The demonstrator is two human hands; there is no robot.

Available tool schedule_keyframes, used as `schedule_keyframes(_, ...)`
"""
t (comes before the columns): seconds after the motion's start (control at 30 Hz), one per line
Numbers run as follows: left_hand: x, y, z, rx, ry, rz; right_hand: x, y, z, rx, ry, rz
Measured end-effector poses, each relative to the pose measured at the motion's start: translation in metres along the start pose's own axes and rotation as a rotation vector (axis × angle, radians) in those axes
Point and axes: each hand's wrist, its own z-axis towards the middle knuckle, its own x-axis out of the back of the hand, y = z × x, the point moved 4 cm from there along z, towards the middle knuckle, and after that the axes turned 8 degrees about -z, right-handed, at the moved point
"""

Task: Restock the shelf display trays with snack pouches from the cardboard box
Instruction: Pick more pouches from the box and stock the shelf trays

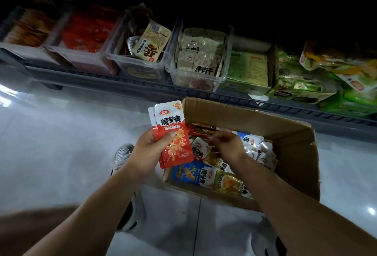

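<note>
My left hand (152, 149) holds a small stack of red-and-white snack pouches (173, 131) upright, just left of the open cardboard box (285, 139) on the floor. My right hand (227, 145) is inside the box, fingers curled over the loose pouches, blurred; whether it grips one I cannot tell. The box holds several mixed pouches: red, white, a blue pouch (192, 174) and a yellow-green pouch (230, 182). Clear plastic display trays line the low shelf above: one with red packs (81, 51), one with a beige pack (142, 60), one with pale packs (195, 78).
Green cartons and bags (306, 76) fill the shelf to the right of the trays. The dark shelf rail (122, 84) runs across in front of them. My shoes (122, 155) stand on pale floor tiles beside the box. The area above the shelf is dark.
</note>
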Motion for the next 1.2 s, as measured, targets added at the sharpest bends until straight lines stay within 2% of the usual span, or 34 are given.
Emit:
schedule_keyframes(0.07, -0.002, -0.001, 0.002, 0.005, 0.002, -0.009, 0.013, 0.038, 0.025, -0.159, 0.096, -0.038)
schedule_keyframes(0.13, -0.004, -0.003, 0.005, 0.013, 0.003, -0.012, 0.017, 0.059, 0.042, -0.235, 0.149, -0.016)
schedule_keyframes(0.4, -0.005, -0.001, 0.012, 0.011, -0.046, 0.058, -0.007, 0.051, 0.068, -0.282, 0.272, 0.097)
schedule_keyframes(0.63, -0.006, -0.001, 0.008, -0.019, -0.039, 0.066, -0.006, 0.054, 0.057, -0.334, 0.225, 0.308)
schedule_keyframes(0.73, -0.007, 0.001, 0.006, -0.013, -0.011, 0.076, 0.007, 0.048, 0.031, -0.253, 0.203, 0.36)
schedule_keyframes(0.9, -0.012, 0.006, -0.003, -0.037, 0.005, 0.126, 0.044, 0.014, -0.017, 0.034, 0.186, 0.199)
schedule_keyframes(1.03, -0.02, 0.015, -0.012, -0.061, 0.004, 0.214, 0.065, -0.03, -0.054, 0.233, 0.012, 0.155)
schedule_keyframes(1.1, -0.029, 0.016, -0.019, -0.012, -0.068, 0.203, 0.067, -0.052, -0.069, 0.316, -0.029, 0.125)
schedule_keyframes(1.2, -0.044, 0.014, -0.031, 0.136, -0.205, 0.032, 0.061, -0.079, -0.084, 0.396, -0.011, 0.066)
